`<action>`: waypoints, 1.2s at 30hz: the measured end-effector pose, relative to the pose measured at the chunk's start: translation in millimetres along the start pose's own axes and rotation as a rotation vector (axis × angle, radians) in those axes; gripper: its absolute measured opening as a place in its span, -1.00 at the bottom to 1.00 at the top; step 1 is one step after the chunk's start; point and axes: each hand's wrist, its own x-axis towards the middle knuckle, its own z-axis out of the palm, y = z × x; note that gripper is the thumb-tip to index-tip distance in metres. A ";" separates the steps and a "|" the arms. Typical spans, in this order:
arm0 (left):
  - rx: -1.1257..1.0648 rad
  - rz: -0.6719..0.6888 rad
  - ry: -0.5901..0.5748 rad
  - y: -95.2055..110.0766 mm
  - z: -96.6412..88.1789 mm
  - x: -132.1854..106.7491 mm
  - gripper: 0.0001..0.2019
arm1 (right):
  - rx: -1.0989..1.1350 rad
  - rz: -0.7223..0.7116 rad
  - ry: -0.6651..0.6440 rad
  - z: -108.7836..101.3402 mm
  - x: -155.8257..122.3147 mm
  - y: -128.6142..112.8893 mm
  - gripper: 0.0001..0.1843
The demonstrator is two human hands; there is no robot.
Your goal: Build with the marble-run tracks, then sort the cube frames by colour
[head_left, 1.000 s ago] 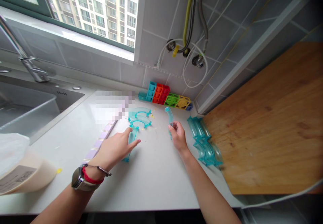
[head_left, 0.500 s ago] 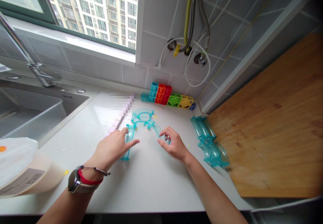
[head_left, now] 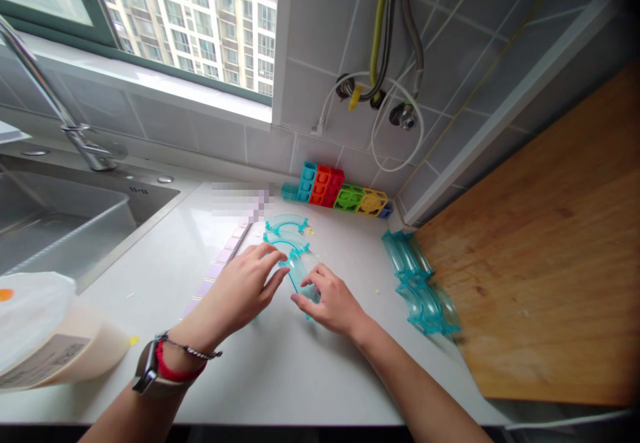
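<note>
A clear teal toy track piece (head_left: 299, 275) slants across the white counter between my hands. My left hand (head_left: 250, 280) comes in from the left, thumb and index fingertips pinching its upper left corner. My right hand (head_left: 333, 298) has bent fingers over the right side of the same piece, with the thumb at its near edge. Just beyond its far end is a curved teal track piece (head_left: 287, 238), and behind that lies another curved piece (head_left: 287, 220). A bit of teal shows beneath my left hand; the rest of it is hidden.
Coloured toy blocks (head_left: 327, 186) line the wall. Several teal track pieces (head_left: 417, 283) lie beside a wooden board (head_left: 540, 263) at right. A pale purple strip (head_left: 215, 270) is left of my hand. A lidded tub (head_left: 55, 336) and a sink (head_left: 155, 210) are further left.
My right hand has moved left and nearer with the track piece. My left hand has shifted right from the other piece to this one's corner. The view has tilted slightly.
</note>
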 end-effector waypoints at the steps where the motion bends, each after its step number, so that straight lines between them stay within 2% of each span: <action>1: -0.005 0.040 -0.031 -0.4 3.0 -0.7 -0.65 | 0.020 -0.013 -0.024 -1.4 -0.2 -0.2 -0.69; 3: 0.001 0.067 -0.067 -2.9 7.5 -2.4 -0.69 | 0.055 -0.050 -0.076 -4.6 -0.5 0.2 -0.65; 7: 0.077 0.018 -0.088 -15.8 9.6 -5.3 -0.74 | 0.100 -0.132 -0.157 -8.0 -0.8 2.2 -0.49; 11: 0.148 -0.009 -0.138 -26.0 9.3 -7.1 -0.70 | 0.121 -0.179 -0.224 -7.2 -1.4 2.8 -0.42; 22: 0.182 -0.015 -0.199 -26.2 12.8 -7.2 -0.61 | 0.241 -0.239 -0.159 -5.3 0.9 10.2 -0.37; 25: 0.198 -0.024 -0.196 -28.7 15.6 -8.8 -0.54 | 0.242 -0.224 -0.087 -9.3 2.2 12.4 -0.42; 29: 0.190 -0.017 -0.168 -34.2 22.8 -12.2 -0.31 | 0.112 -0.120 0.154 -22.7 7.3 26.8 -0.60; 33: 0.125 0.023 -0.072 -36.5 26.3 -9.1 -0.48 | -0.182 0.144 0.432 -43.2 11.8 57.0 -0.61; 36: 0.006 0.050 -0.017 -24.9 15.3 -3.2 -0.58 | -0.380 0.409 0.503 -56.0 12.0 77.2 -0.49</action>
